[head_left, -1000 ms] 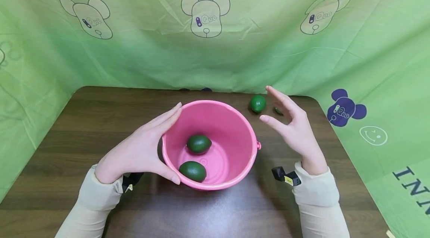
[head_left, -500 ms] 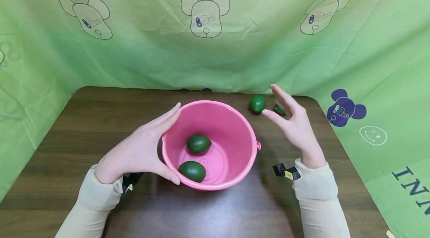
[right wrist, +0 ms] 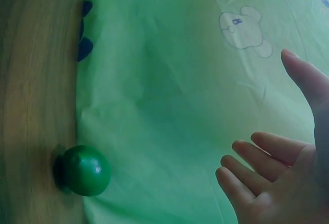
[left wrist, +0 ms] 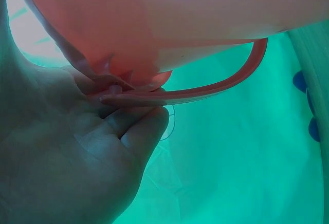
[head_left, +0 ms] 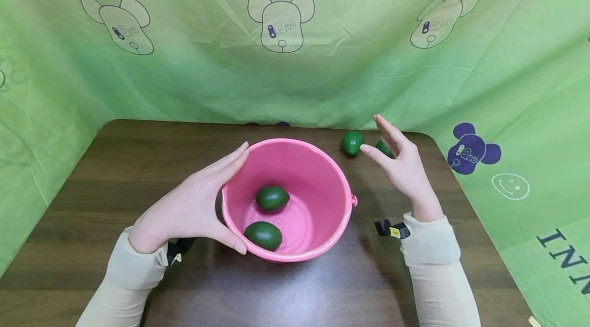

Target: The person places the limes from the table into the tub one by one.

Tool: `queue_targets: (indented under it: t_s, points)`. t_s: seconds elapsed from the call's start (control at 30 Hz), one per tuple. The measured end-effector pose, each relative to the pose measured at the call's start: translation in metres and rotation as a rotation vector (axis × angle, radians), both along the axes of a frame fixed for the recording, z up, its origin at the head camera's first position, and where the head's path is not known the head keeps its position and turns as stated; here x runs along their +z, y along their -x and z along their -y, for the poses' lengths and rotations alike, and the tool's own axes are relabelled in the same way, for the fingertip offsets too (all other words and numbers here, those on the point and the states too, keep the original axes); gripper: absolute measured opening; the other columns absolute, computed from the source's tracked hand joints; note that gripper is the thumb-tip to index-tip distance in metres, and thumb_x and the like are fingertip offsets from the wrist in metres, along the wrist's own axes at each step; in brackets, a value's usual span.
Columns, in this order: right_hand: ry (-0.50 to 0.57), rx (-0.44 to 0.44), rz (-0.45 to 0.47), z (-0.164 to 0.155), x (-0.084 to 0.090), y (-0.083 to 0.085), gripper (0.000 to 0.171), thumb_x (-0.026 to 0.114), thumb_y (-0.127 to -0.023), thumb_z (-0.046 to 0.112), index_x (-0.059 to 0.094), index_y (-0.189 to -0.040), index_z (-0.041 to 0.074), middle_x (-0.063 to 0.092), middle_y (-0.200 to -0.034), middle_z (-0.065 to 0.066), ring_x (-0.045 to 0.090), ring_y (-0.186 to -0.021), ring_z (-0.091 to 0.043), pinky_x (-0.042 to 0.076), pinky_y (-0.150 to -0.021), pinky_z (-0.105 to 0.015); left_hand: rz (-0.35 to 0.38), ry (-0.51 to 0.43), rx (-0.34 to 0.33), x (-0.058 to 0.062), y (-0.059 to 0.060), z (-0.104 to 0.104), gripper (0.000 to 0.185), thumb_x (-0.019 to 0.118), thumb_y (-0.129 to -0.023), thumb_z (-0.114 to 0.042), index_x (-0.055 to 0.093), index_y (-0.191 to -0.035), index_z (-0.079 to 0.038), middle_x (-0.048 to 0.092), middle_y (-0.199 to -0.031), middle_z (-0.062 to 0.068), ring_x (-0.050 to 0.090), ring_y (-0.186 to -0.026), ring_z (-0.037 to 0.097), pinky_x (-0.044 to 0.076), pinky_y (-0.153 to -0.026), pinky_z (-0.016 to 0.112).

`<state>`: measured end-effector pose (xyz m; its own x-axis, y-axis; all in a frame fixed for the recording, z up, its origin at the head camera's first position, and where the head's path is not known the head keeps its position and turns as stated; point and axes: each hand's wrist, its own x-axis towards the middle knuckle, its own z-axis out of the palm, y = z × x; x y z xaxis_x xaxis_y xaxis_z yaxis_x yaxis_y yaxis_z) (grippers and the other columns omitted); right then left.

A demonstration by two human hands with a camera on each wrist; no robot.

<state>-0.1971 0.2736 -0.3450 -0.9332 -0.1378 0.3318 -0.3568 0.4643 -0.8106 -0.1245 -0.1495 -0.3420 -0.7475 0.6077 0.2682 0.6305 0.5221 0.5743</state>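
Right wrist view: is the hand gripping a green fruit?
No, the right hand has its thumb and fingers spread with nothing between them, and the green fruit sits apart on the table.

Both arms (head_left: 438, 286) fwd, L fingers (head_left: 229, 164) straight, R fingers (head_left: 390, 130) raised & sl. bent

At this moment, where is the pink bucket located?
In the head view, the pink bucket is just below the centre, between the left hand, which touches its left side, and the right hand; two green fruits lie inside it.
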Motion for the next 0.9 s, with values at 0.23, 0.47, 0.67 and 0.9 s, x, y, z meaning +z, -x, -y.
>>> queue_targets:
  t_s: [0.23, 0.47, 0.67, 0.9]
  points:
    - [-0.028, -0.026, 0.04, -0.005, -0.007, 0.012, 0.074, 0.075, -0.095, 0.018, 0.037, -0.159, 0.014, 0.035, -0.162, -0.004, 0.032, -0.148, -0.021, 0.03, -0.116, -0.034, 0.001, 0.0, -0.004, 0.0, 0.0, 0.0, 0.145, 0.092, -0.051, -0.071, 0.018, -0.164, -0.019, 0.007, -0.169, -0.013, 0.017, -0.151, 0.013, 0.034, -0.114, 0.044]
    - [-0.046, -0.026, 0.061, -0.007, -0.01, 0.019, 0.074, 0.074, -0.097, 0.026, 0.036, -0.159, 0.017, 0.034, -0.162, -0.002, 0.031, -0.148, -0.019, 0.03, -0.116, -0.032, 0.002, 0.009, 0.001, 0.0, 0.0, 0.0, 0.145, 0.092, -0.052, -0.071, 0.017, -0.164, -0.019, 0.007, -0.169, -0.013, 0.018, -0.151, 0.012, 0.034, -0.114, 0.044]
    - [-0.035, -0.025, 0.076, -0.008, -0.012, 0.026, 0.074, 0.074, -0.097, 0.029, 0.036, -0.159, 0.015, 0.035, -0.162, -0.003, 0.031, -0.148, -0.019, 0.029, -0.116, -0.03, 0.005, 0.011, 0.003, 0.0, 0.0, 0.0, 0.145, 0.09, -0.051, -0.073, 0.017, -0.164, -0.019, 0.006, -0.169, -0.014, 0.018, -0.151, 0.012, 0.034, -0.114, 0.044]
    - [-0.037, -0.03, 0.118, -0.008, -0.012, 0.029, 0.074, 0.072, -0.098, 0.026, 0.035, -0.159, 0.009, 0.032, -0.163, -0.007, 0.029, -0.149, -0.023, 0.027, -0.118, -0.036, 0.009, 0.012, 0.003, 0.0, 0.0, 0.0, 0.145, 0.09, -0.052, -0.073, 0.018, -0.164, -0.018, 0.005, -0.169, -0.014, 0.018, -0.151, 0.012, 0.035, -0.114, 0.044]
